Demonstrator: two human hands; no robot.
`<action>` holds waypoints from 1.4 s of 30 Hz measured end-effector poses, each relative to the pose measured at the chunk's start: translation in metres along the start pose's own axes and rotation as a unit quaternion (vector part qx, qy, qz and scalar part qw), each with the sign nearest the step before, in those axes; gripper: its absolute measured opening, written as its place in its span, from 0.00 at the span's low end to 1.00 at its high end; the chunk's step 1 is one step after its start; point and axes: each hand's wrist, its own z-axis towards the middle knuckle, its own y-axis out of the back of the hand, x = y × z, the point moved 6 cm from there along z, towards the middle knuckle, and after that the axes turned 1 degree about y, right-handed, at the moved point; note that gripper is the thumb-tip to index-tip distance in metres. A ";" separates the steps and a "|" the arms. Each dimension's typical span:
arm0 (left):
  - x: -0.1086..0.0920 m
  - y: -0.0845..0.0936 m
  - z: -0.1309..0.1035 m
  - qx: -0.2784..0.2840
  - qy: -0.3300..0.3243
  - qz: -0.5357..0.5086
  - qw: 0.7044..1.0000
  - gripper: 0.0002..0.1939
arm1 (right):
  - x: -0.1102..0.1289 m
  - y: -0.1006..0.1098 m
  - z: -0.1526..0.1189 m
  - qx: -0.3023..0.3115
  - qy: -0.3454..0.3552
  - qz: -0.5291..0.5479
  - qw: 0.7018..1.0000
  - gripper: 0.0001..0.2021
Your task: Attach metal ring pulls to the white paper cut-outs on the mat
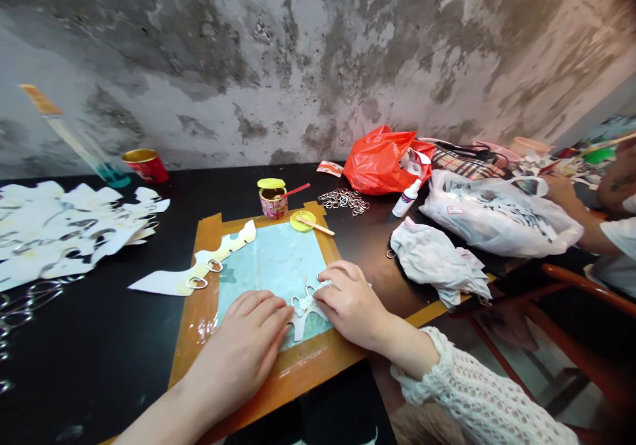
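Over the near part of a pale blue sheet (pixel 278 259), framed with brown tape (pixel 191 319), both hands hold a white cut-out strip (pixel 299 322) with metal rings along its far edge. My left hand (pixel 243 346) is closed at the strip's left end, fingertips on it. The fingers of my right hand (pixel 350 302) are bent round its right part and hide that end. Another white cut-out strip (pixel 166 282) lies across the sheet's left border, with two metal rings (pixel 197 283) on it.
Behind the sheet stand an open tin (pixel 273 203), a yellow lid (pixel 302 221) with a wooden stick, and a pile of rings (pixel 344 200). White cut-outs (pixel 64 226) are heaped left. Right are a bottle (pixel 406 198), a cloth (pixel 434 256), bags (pixel 497 213) and another person's arm (pixel 579 213).
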 end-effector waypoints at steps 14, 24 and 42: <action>0.006 -0.001 0.012 0.044 -0.081 -0.008 0.996 0.15 | 0.007 -0.016 0.003 0.024 0.123 -0.021 0.992 0.08; 0.007 -0.002 0.009 0.032 -0.097 -0.051 0.993 0.16 | 0.017 -0.015 0.006 0.051 0.171 -0.065 0.982 0.07; 0.006 -0.007 0.006 -0.014 -0.074 -0.025 0.997 0.13 | 0.022 -0.019 0.004 0.063 0.183 -0.063 0.979 0.08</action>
